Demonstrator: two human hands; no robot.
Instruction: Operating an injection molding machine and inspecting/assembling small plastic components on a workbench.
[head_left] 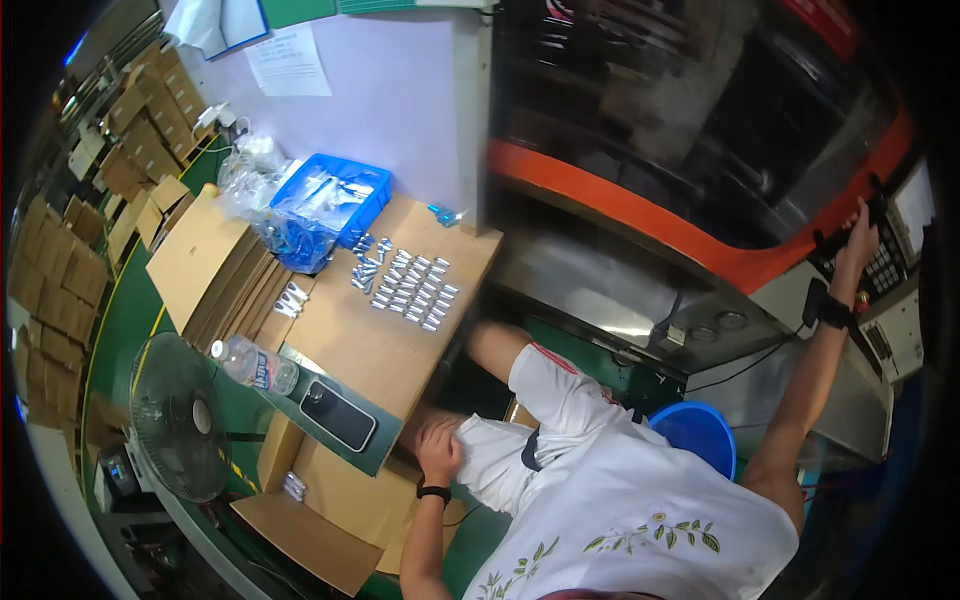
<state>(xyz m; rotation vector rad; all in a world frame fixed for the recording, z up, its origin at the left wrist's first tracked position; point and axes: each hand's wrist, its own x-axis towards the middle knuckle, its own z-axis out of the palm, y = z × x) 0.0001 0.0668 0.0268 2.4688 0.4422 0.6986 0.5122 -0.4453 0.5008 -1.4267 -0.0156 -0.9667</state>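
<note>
- The right hand (pixel 858 240) is stretched far up and out to the grey button panel (pixel 885 262) on the big orange and black machine (pixel 700 150).
- Its fingers touch the panel near the buttons. They are too small to tell if they are open or curled.
- The left hand (pixel 440 452) rests on the person's own leg, on the white shorts (pixel 500 460). Its fingers are loosely bent and it holds nothing.
- The two hands are well apart.
- To press well, I think the person should look at the panel, pick just one button, and push it with one fingertip. The arm is stretched, so a slow, steady push is best.
- On the brown cardboard surface (pixel 350 340) lie neat rows of small shiny parts (pixel 415 290). A blue basket (pixel 335 200) sits behind them.
- A water bottle (pixel 255 365) and a dark phone (pixel 338 413) lie near the front. A fan (pixel 178 415) stands to the left.
</note>
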